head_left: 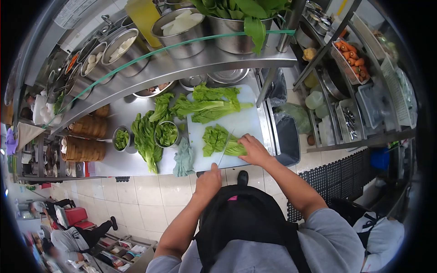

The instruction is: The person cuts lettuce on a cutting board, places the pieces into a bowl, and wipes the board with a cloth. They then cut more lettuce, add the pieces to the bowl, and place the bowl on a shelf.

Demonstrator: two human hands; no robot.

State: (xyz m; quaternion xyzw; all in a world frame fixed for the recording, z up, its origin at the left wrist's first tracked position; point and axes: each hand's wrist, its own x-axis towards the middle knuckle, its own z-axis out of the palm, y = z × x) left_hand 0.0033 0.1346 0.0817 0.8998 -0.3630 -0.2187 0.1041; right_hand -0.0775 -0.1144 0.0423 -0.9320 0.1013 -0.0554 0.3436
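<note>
Chopping of greens is judged about midway. A long steel knife [225,148] is gripped in the closed left hand [208,181], its blade laid against a green leafy bunch [236,148]. The bunch is pinned under the curled right hand [254,150] at 5 o'clock on the white rectangular plastic cutting board [249,122]. A pile of cut green leaf pieces [210,139] is seen just beside the blade, at 7 o'clock on the board. Whole uncut leafy stalks [209,107] are lying across the board's 12 o'clock edge, and a heap of long uncut greens [145,136] lies off the board at 9 o'clock, so much is judged left to cut. Two small round steel bowls [166,133] [121,139] holding chopped greens are set near that heap. A crumpled grey-green cloth [183,159] is touching the board's 8 o'clock corner. All of it is set on a stainless steel counter [114,161]. A steel shelf [191,63] loaded with round metal tubs is mounted above at 12 o'clock, and stacked bamboo steamer baskets [84,148] are seen at 9 o'clock. A dark waste bin [287,136] is placed at 3 o'clock, with a wire rack with orange carrots [350,54] at 2 o'clock. White floor tiles [136,195] and a black rubber mat [337,177] are visible below. Another person [73,236] is seen at 8 o'clock, well apart.
</note>
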